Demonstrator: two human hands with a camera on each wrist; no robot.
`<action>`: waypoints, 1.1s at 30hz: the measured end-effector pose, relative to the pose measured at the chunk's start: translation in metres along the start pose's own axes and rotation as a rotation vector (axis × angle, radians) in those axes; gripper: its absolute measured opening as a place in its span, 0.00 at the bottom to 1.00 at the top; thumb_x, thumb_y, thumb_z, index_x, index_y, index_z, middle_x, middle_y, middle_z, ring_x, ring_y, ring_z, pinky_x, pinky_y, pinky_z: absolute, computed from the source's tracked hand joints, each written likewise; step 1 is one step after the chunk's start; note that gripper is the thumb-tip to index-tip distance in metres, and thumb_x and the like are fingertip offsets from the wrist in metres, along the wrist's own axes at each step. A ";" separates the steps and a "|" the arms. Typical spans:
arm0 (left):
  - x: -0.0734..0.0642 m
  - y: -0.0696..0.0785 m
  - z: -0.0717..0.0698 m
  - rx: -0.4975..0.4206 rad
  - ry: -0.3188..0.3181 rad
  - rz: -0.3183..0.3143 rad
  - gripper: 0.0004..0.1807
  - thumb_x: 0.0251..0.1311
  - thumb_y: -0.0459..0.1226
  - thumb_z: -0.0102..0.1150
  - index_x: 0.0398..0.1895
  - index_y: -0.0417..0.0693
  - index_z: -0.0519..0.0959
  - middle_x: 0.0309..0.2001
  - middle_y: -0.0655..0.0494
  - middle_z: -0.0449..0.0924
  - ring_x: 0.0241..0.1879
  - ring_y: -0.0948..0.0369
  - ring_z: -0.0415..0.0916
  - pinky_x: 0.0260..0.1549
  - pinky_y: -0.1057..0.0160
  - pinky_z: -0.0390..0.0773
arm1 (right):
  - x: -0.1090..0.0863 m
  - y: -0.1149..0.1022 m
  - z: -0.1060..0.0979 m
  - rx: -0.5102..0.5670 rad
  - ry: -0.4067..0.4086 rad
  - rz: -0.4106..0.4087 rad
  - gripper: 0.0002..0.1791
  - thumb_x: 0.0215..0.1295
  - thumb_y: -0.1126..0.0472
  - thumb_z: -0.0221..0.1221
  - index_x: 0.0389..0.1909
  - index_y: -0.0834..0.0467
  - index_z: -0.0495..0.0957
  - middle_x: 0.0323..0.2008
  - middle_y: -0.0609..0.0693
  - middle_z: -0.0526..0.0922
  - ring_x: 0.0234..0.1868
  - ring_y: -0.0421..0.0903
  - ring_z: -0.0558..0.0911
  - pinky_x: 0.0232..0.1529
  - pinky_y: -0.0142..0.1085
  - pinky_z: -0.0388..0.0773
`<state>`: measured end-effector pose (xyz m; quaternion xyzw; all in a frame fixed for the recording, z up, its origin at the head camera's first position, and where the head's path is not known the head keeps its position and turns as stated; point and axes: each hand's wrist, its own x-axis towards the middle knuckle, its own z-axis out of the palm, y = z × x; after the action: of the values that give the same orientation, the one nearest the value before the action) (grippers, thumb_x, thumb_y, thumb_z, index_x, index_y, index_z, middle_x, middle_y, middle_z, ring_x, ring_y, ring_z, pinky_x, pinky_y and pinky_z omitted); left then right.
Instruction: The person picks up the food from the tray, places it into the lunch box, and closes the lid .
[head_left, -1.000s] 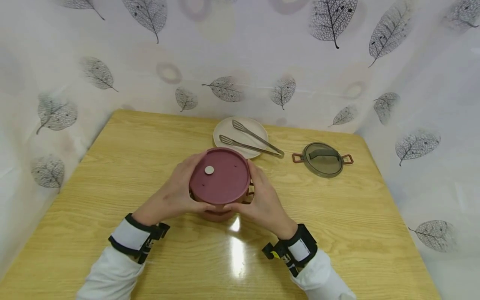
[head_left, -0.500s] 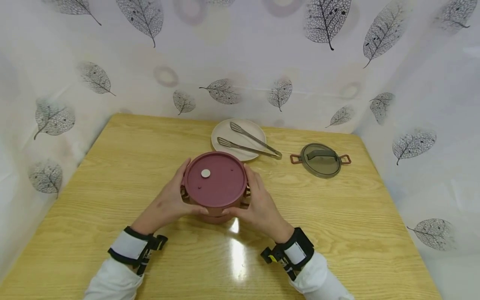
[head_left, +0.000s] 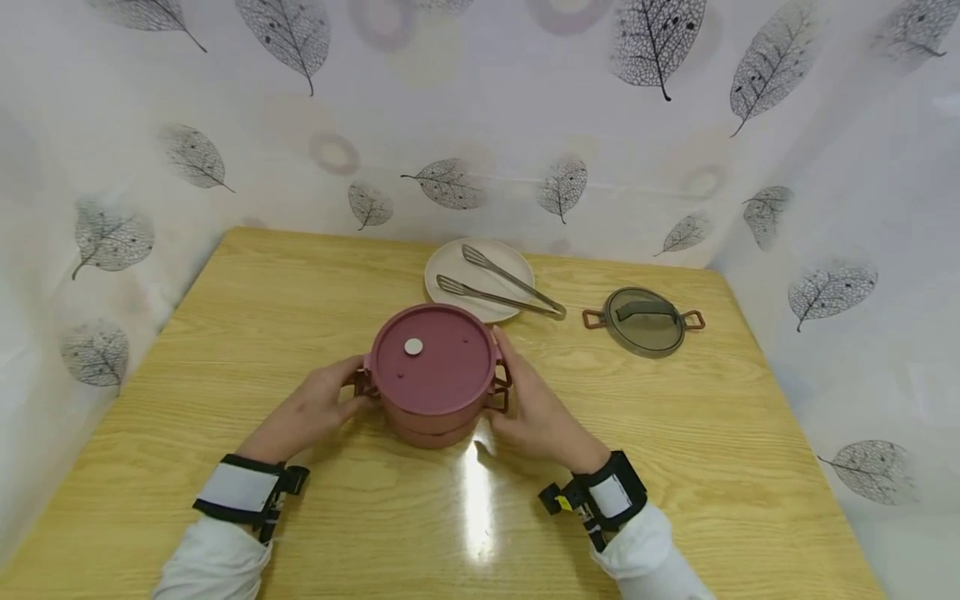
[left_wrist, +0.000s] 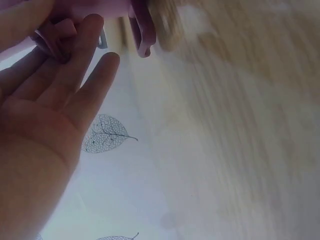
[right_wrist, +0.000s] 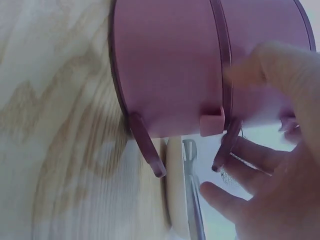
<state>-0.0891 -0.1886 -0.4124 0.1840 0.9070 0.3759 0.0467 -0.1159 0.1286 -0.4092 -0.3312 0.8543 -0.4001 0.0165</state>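
Note:
A maroon two-tiered pot (head_left: 433,371) stands on the table, its round flat top marked by a white spot off-centre. At its left side handle, my left hand (head_left: 318,408) has its fingertips touching. In the left wrist view those fingers (left_wrist: 90,45) stretch out nearly straight beneath the dark red handle (left_wrist: 52,40). Along the pot's right side lies my right hand (head_left: 536,412), close by the two stacked handles (head_left: 498,392). Seen from the right wrist, its thumb (right_wrist: 250,70) is blurred across the pot's wall, and loosely bent fingers (right_wrist: 225,197) are beside the upper handle (right_wrist: 227,145).
Behind the pot is a white plate (head_left: 442,258) with metal tongs (head_left: 517,287) lying across it. A round lid-like piece (head_left: 645,329) with a dark bar handle and two red side handles lies at the back right. Leaf-printed sheeting (head_left: 480,100) surrounds the wooden table (head_left: 315,275).
Both hands were wrapped round the pot's sides with thumbs meeting in front. They have loosened and drawn apart to the side handles, while the pot stays in about the same place.

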 end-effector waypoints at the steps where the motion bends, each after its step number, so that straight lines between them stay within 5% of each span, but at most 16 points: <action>1: 0.002 0.000 0.001 0.027 0.013 0.018 0.26 0.59 0.30 0.59 0.61 0.45 0.67 0.53 0.48 0.78 0.54 0.52 0.76 0.50 0.55 0.77 | -0.001 0.002 -0.001 -0.014 -0.006 0.008 0.57 0.50 0.69 0.64 0.75 0.47 0.39 0.70 0.48 0.58 0.70 0.45 0.60 0.68 0.44 0.60; 5: 0.006 0.002 0.004 0.066 0.031 0.039 0.20 0.59 0.28 0.59 0.54 0.42 0.69 0.46 0.48 0.79 0.49 0.54 0.77 0.47 0.54 0.78 | -0.005 0.008 -0.001 -0.072 0.006 0.036 0.34 0.57 0.71 0.59 0.65 0.52 0.63 0.55 0.49 0.73 0.55 0.45 0.74 0.55 0.40 0.74; 8: 0.007 0.003 0.006 0.021 -0.003 0.006 0.19 0.60 0.28 0.57 0.55 0.41 0.68 0.47 0.47 0.78 0.50 0.53 0.76 0.49 0.54 0.77 | -0.006 0.011 0.002 -0.092 0.031 0.052 0.23 0.59 0.70 0.58 0.56 0.54 0.70 0.44 0.48 0.74 0.45 0.43 0.75 0.46 0.38 0.77; 12: 0.002 0.003 0.008 -0.114 -0.028 -0.062 0.27 0.61 0.32 0.57 0.64 0.46 0.63 0.58 0.47 0.70 0.59 0.52 0.68 0.56 0.49 0.71 | -0.005 0.012 -0.001 -0.041 0.016 0.076 0.25 0.60 0.70 0.56 0.58 0.52 0.69 0.46 0.48 0.74 0.48 0.42 0.75 0.50 0.39 0.76; 15: -0.005 0.004 0.008 -0.288 -0.026 -0.065 0.35 0.64 0.38 0.55 0.71 0.55 0.53 0.69 0.49 0.57 0.69 0.49 0.56 0.63 0.43 0.62 | -0.005 0.012 -0.005 0.143 0.014 0.125 0.27 0.63 0.72 0.50 0.61 0.49 0.68 0.55 0.48 0.73 0.56 0.45 0.74 0.56 0.42 0.74; 19: -0.006 0.014 0.011 -0.574 0.059 -0.023 0.30 0.72 0.44 0.38 0.75 0.60 0.45 0.74 0.51 0.47 0.73 0.50 0.43 0.67 0.40 0.48 | -0.004 0.006 -0.004 0.522 0.130 0.158 0.25 0.71 0.67 0.38 0.67 0.52 0.63 0.65 0.51 0.68 0.67 0.49 0.66 0.67 0.50 0.61; 21: -0.001 0.022 0.017 -0.672 0.125 -0.028 0.29 0.73 0.46 0.32 0.75 0.62 0.44 0.74 0.53 0.47 0.73 0.53 0.44 0.67 0.42 0.49 | 0.000 0.001 0.002 0.615 0.172 0.141 0.24 0.75 0.58 0.33 0.69 0.53 0.61 0.67 0.51 0.65 0.69 0.48 0.63 0.69 0.51 0.56; 27: 0.011 0.039 0.047 -0.771 0.249 -0.137 0.31 0.70 0.49 0.39 0.73 0.63 0.46 0.72 0.58 0.49 0.71 0.63 0.49 0.68 0.60 0.53 | 0.010 -0.009 0.027 0.629 0.178 0.188 0.27 0.75 0.46 0.33 0.72 0.45 0.52 0.70 0.47 0.60 0.70 0.43 0.60 0.69 0.40 0.55; 33: 0.016 0.044 0.059 -0.869 0.350 -0.143 0.32 0.68 0.46 0.39 0.74 0.60 0.46 0.72 0.63 0.50 0.72 0.63 0.47 0.71 0.51 0.44 | 0.013 -0.014 0.037 0.725 0.245 0.245 0.26 0.74 0.46 0.35 0.71 0.44 0.55 0.67 0.48 0.64 0.68 0.44 0.63 0.68 0.36 0.57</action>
<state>-0.0775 -0.1152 -0.4233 0.0185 0.6704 0.7417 -0.0083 -0.1075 0.0898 -0.4216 -0.1495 0.6865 -0.7073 0.0778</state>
